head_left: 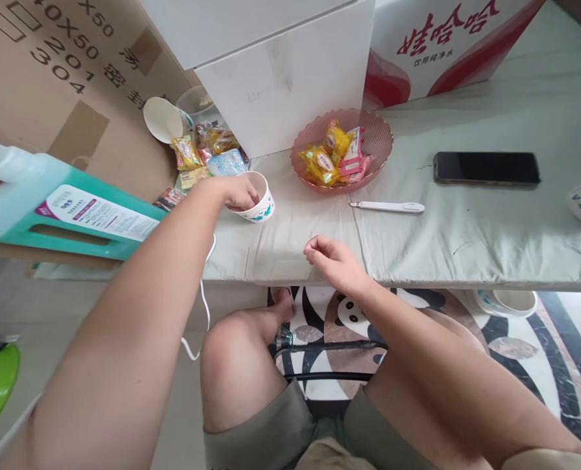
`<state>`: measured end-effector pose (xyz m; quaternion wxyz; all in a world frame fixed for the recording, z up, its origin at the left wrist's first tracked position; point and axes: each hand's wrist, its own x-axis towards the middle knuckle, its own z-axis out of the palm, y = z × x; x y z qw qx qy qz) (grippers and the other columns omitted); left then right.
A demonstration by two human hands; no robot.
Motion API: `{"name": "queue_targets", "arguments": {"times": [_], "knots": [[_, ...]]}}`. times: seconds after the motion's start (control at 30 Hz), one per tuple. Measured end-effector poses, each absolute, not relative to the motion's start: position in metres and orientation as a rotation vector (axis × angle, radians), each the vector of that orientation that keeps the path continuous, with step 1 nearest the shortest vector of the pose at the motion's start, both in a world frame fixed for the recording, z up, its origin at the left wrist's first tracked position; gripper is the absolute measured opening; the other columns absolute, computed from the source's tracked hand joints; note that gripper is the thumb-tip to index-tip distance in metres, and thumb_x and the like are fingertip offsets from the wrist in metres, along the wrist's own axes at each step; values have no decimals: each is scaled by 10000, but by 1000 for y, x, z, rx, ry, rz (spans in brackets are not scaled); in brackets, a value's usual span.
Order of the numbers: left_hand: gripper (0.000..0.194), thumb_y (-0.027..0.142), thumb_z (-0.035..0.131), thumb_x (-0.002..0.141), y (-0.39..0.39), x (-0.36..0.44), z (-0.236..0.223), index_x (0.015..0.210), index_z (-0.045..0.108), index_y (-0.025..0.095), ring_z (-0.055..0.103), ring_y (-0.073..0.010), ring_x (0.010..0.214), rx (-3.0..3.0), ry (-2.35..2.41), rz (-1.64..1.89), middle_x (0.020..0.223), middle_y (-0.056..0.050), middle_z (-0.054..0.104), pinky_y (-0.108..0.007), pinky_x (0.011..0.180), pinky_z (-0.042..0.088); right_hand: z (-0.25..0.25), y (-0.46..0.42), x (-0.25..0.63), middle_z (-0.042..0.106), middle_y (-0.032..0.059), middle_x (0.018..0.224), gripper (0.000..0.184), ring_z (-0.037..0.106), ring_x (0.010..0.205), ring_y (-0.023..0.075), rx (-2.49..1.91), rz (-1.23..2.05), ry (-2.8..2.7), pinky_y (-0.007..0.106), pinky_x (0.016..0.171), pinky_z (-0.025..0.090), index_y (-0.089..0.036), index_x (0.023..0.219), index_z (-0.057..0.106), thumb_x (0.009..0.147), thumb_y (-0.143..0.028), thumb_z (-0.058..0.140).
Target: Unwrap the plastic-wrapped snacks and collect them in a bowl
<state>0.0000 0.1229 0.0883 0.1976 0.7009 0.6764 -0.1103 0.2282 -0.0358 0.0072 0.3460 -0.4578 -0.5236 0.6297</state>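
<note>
My left hand [239, 191] reaches across the table and its fingers are closed over the rim of a white paper cup with teal print [260, 203], which tilts toward me. Just behind that cup lies a pile of wrapped snacks [207, 156] and a second paper cup on its side [163, 119]. My right hand [332, 261] rests near the table's front edge with its fingers loosely curled and nothing in them. A pink scalloped bowl [381, 140] holding yellow and pink snack packets stands beyond it.
A white pen [387, 207] and a black phone [486, 168] lie on the pale cloth to the right. White boxes [281, 72] and a red-printed carton [442, 46] line the back. A teal jug [60, 209] and cardboard box stand left.
</note>
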Motion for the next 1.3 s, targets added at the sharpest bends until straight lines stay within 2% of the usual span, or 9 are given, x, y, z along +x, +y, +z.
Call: {"name": "queue_targets", "arguments": {"times": [0.2, 0.37, 0.5, 0.6, 0.73, 0.9, 1.0, 1.17, 1.3], "knots": [[246, 44, 769, 416, 131, 17, 76, 558, 635, 194, 699, -429, 1012, 1791, 2004, -546, 609, -63, 610, -515, 969, 501, 7, -33, 224, 533, -13, 722, 243, 490, 716, 145, -1233, 1623, -1367, 308, 710, 385, -210, 781, 556, 805, -449, 520], [48, 204, 706, 711, 132, -1, 117, 673, 694, 177, 683, -268, 846, 1753, 1901, -243, 739, -72, 694, -468, 901, 551, 4, -37, 222, 536, -11, 740, 286, 474, 699, 138, -1259, 1613, -1393, 303, 683, 370, -209, 788, 554, 818, -493, 541], [295, 203, 641, 864, 149, -51, 109, 1136, 695, 105, 658, -199, 1002, 1826, 2087, 529, 1169, -112, 754, -414, 998, 523, 4, -41, 218, 529, -6, 765, 300, 467, 710, 136, -1268, 1646, -1379, 291, 669, 375, -206, 801, 552, 849, -503, 555], [671, 159, 803, 738, 174, -90, 80, 1379, 603, 144, 546, -257, 1320, 1946, 2205, 334, 1493, -89, 619, -438, 1179, 364, 5, -39, 213, 501, -14, 740, 299, 433, 673, 125, -1300, 1694, -1368, 279, 628, 357, -204, 812, 552, 860, -500, 559], [950, 103, 812, 673, 208, -118, 52, 1554, 456, 142, 489, -284, 1368, 1965, 2162, 164, 1576, -121, 536, -448, 1197, 320, 6, -32, 206, 470, -26, 703, 291, 400, 633, 117, -1308, 1719, -1394, 278, 599, 339, -205, 805, 555, 851, -492, 568], [677, 255, 828, 726, 215, -114, 51, 1355, 652, 79, 423, -291, 1340, 2128, 2222, 15, 1510, -168, 547, -443, 1212, 302, 4, -25, 202, 472, -24, 698, 300, 411, 630, 117, -1339, 1727, -1392, 276, 590, 336, -203, 807, 562, 853, -499, 562], [563, 234, 790, 780, 199, -104, 58, 1317, 668, 115, 497, -274, 1261, 2148, 2199, 54, 1421, -138, 621, -430, 1161, 370, 3, -26, 200, 485, -19, 703, 294, 434, 650, 123, -1336, 1698, -1428, 278, 615, 356, -203, 803, 561, 856, -493, 557], [444, 239, 744, 884, 168, -85, 87, 1278, 577, 120, 580, -222, 1182, 1778, 2406, 814, 1335, -82, 671, -410, 1121, 449, 3, -36, 199, 515, -10, 715, 278, 468, 673, 137, -1306, 1637, -1473, 289, 645, 389, -210, 803, 557, 859, -483, 556], [433, 197, 602, 970, 125, -51, 110, 1358, 411, 198, 608, -153, 1197, 1202, 1869, 1641, 1509, -53, 570, -352, 1038, 546, 5, -40, 212, 579, 11, 738, 215, 515, 682, 157, -1296, 1432, -1579, 310, 668, 418, -220, 819, 574, 890, -418, 532]]}}
